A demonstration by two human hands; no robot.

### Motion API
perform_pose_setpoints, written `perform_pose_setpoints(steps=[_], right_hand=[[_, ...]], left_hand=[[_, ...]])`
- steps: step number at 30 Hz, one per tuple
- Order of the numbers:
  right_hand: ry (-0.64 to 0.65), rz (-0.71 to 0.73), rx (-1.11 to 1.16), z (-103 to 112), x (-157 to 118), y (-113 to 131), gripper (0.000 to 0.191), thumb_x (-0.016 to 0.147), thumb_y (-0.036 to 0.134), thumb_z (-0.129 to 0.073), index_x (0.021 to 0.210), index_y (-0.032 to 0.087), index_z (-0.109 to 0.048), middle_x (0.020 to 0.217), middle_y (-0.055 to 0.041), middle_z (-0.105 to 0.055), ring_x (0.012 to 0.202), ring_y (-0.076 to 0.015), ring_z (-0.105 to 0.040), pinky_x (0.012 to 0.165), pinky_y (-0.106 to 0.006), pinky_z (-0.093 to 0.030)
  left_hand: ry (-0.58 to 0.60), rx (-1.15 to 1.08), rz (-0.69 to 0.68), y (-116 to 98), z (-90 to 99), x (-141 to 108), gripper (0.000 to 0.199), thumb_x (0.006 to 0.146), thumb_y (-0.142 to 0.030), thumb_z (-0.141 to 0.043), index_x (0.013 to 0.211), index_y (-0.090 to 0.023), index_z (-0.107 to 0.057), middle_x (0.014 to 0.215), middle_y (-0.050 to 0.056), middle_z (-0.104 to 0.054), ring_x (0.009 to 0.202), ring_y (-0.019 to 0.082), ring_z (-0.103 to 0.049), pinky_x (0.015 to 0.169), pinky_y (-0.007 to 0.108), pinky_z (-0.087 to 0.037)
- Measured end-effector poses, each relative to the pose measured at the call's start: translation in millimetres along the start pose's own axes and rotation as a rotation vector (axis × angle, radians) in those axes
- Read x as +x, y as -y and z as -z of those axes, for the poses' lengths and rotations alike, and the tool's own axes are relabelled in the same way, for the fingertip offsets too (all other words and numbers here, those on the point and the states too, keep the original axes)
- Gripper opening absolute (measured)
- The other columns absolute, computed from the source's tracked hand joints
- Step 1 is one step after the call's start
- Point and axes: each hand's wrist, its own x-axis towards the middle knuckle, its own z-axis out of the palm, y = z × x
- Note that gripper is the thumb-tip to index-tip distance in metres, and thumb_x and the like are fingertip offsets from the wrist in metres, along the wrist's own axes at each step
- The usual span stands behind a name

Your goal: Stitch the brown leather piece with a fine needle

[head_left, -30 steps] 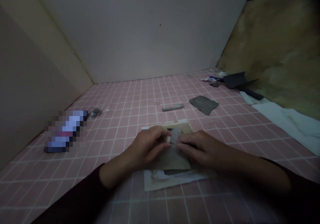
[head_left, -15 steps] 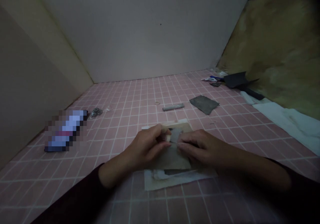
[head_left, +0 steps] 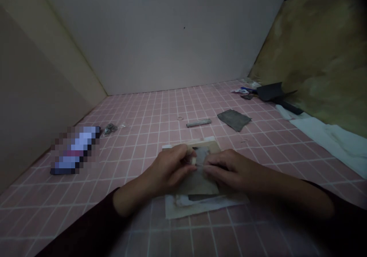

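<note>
The small, pale cream, short piece of unidentified material sits between the thumb and fingers of the left hand, which pinches it. The right hand faces it from the right, with thumb and fingertips drawn together; whether they grip anything cannot be told. The piece lies left of the right fingertips, across a narrow gap, and above the flat beige paper-like sheet. The left hand is nearer, in contact. The piece's long axis is not discernible.
</note>
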Motion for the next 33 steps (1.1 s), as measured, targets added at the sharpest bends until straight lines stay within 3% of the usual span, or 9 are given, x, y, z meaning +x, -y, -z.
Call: perform_pose_setpoints(steps=[3,9,16,18,21,24,26,30,33], right_hand=[[-0.029,0.008,-0.007,0,0,0,0.030,0.093,0.024,-0.041,0.065,0.017,-0.045,0.060,0.0023,-0.048,0.056,-0.0097,-0.046,0.054,-0.023,-0.032],[-0.207,0.083,-0.236,-11,-1,-5,0.020,0.092,0.021,-0.041,0.073,0.018,-0.047,0.065,0.0019,-0.048,0.059,-0.0110,-0.046,0.058,-0.025,-0.031],[0.080,-0.083,0.175,3,-2,4,0.031,0.095,0.030,-0.039,0.070,0.016,-0.052,0.060,0.0011,-0.051,0.055,-0.0109,-0.049,0.051,-0.022,-0.034],[0.024,-0.057,0.122,2,-2,2,0.031,0.094,0.029,-0.040,0.069,0.016,-0.051,0.060,0.0012,-0.051,0.056,-0.0109,-0.048,0.052,-0.023,-0.034],[-0.164,0.053,-0.120,-5,-1,-3,0.026,0.092,0.022,-0.043,0.067,0.017,-0.048,0.061,0.0021,-0.048,0.057,-0.0106,-0.045,0.056,-0.024,-0.031],[-0.240,0.086,-0.215,-10,-1,-6,0.022,0.091,0.021,-0.043,0.070,0.018,-0.048,0.063,0.0022,-0.049,0.056,-0.0108,-0.044,0.056,-0.025,-0.030],[-0.198,0.053,-0.168,-9,-1,-5,0.025,0.092,0.022,-0.043,0.068,0.018,-0.049,0.061,0.0022,-0.049,0.056,-0.0108,-0.044,0.056,-0.025,-0.031],[0.015,-0.092,0.152,1,-2,3,0.032,0.095,0.030,-0.040,0.068,0.017,-0.052,0.058,0.0019,-0.051,0.054,-0.0109,-0.048,0.051,-0.023,-0.034],[0.004,-0.063,0.135,1,-2,4,0.032,0.094,0.030,-0.041,0.067,0.018,-0.050,0.057,0.0018,-0.051,0.053,-0.0112,-0.048,0.051,-0.023,-0.035]], left_hand=[[-0.013,0.007,0.004,-1,0.4,0,0.017,0.091,-0.030,-0.051,0.102,-0.016,-0.051,0.087,0.003,-0.059,0.077,0.014,-0.055,0.069,0.026,-0.043],[-0.008,0.008,0.043,-3,2.2,2,0.022,0.094,-0.033,-0.045,0.082,-0.016,-0.051,0.068,-0.002,-0.052,0.062,0.010,-0.047,0.058,0.023,-0.036],[-0.007,-0.002,-0.022,-3,1.8,1,0.015,0.090,-0.027,-0.053,0.100,-0.016,-0.051,0.090,0.003,-0.058,0.079,0.013,-0.055,0.071,0.025,-0.044],[-0.021,0.001,-0.004,-4,1.8,1,0.016,0.091,-0.028,-0.052,0.100,-0.016,-0.051,0.088,0.003,-0.058,0.077,0.013,-0.055,0.069,0.025,-0.044],[-0.023,0.007,0.035,-5,1.8,1,0.016,0.093,-0.031,-0.048,0.091,-0.016,-0.052,0.075,-0.001,-0.054,0.067,0.011,-0.051,0.062,0.023,-0.040],[-0.015,-0.008,0.061,-4,1.2,0,0.018,0.093,-0.032,-0.047,0.086,-0.016,-0.052,0.070,-0.003,-0.052,0.063,0.010,-0.049,0.059,0.022,-0.038],[-0.016,-0.017,0.055,-2,0.2,0,0.015,0.093,-0.032,-0.049,0.092,-0.016,-0.052,0.074,-0.002,-0.054,0.066,0.011,-0.052,0.061,0.023,-0.039],[-0.033,-0.009,-0.038,0,-1.2,0,0.016,0.091,-0.027,-0.052,0.102,-0.017,-0.052,0.088,0.003,-0.058,0.078,0.014,-0.055,0.070,0.026,-0.044],[-0.036,-0.029,-0.026,-2,-0.1,0,0.016,0.091,-0.028,-0.052,0.101,-0.015,-0.053,0.085,0.003,-0.058,0.076,0.014,-0.054,0.068,0.025,-0.043]])
